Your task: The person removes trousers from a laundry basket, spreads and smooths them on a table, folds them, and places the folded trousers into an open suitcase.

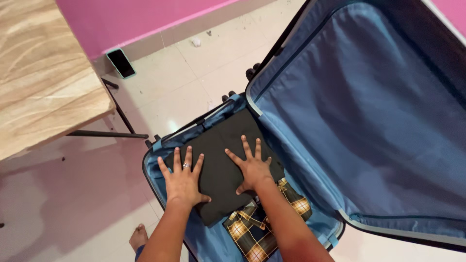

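Pressing down from the bottom of the frame, both hands lie flat with fingers spread wide on a folded dark garment (221, 165): the left hand (183, 179) on its near-left part, the right hand (252, 167) toward its right edge, neither gripping anything. That garment sits in the lower centre, inside the open blue-lined suitcase (340, 121), partly overlapping a folded plaid garment (255, 233) packed beside it.
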